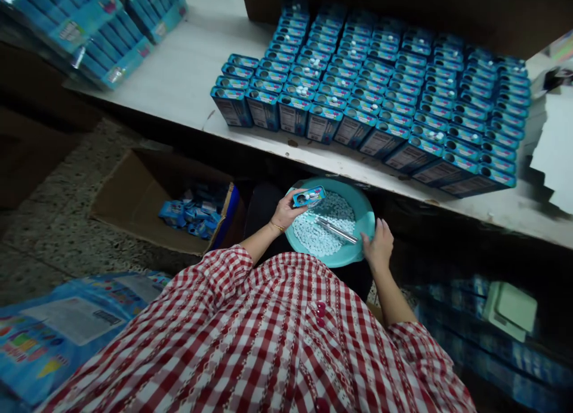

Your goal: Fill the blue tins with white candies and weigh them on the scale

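My left hand [285,211] is closed around a small blue tin [308,197] with a dark opening in its top and some white pieces at it. It holds the tin over the left side of a turquoise basin [366,213]. Small white candy-like pieces [313,240] fill the basin, which rests at my lap. A long shiny metal utensil [338,230] lies on the pieces; its exact kind is unclear. On the basin's right rim, my right hand [379,244] grips the edge with thumb and fingers.
Rows of similar blue tins [358,96] stand on the white table [192,111], some with white pieces on top. Wrapped blue packs [89,34] sit at the left. A cardboard box [129,198] with blue packets, a blue bag [76,329] and a pale scale-like device [510,310] are lower down.
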Motion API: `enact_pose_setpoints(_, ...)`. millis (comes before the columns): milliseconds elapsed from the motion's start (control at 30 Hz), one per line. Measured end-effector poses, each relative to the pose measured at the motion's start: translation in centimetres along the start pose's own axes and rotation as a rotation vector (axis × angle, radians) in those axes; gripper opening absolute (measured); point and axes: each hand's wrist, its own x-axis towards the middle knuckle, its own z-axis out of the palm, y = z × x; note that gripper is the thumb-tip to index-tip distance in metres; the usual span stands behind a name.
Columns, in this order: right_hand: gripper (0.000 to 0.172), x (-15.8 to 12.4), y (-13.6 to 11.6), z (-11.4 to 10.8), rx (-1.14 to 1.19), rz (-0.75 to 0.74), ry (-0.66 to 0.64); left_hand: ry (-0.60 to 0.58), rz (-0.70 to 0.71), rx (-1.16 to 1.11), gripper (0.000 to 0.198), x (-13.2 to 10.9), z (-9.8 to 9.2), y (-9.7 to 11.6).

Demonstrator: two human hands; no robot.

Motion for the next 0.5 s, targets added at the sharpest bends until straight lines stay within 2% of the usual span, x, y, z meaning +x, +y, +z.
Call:
enact_pose_setpoints(100, 0.067, 0.6, 1.9, 0.8, 0.121, 0.199, -0.180, -0.014, 0.032, 0.029, 0.049, 1.1, -1.4, 2.4)
enact_pose_setpoints(200, 0.061, 2.1, 3.3, 2.2, 0.181, 0.305, -0.285, 0.058, 0.093, 0.035, 0.051, 2.7, -3.6, 4.5)
enact_pose_setpoints(333, 0.056, 3.5, 4.3, 3.7, 0.231, 0.328, -0.285, 0.215, 0.174, 0.163, 0.050, 6.0, -8.1, 6.1)
enact_pose_setpoints(500, 0.050, 3.0, 4.2, 3.9, 0.176, 0.260, -0.283, 0.335, 0.199, 0.317, 0.047, 10.8, -14.1, 6.6)
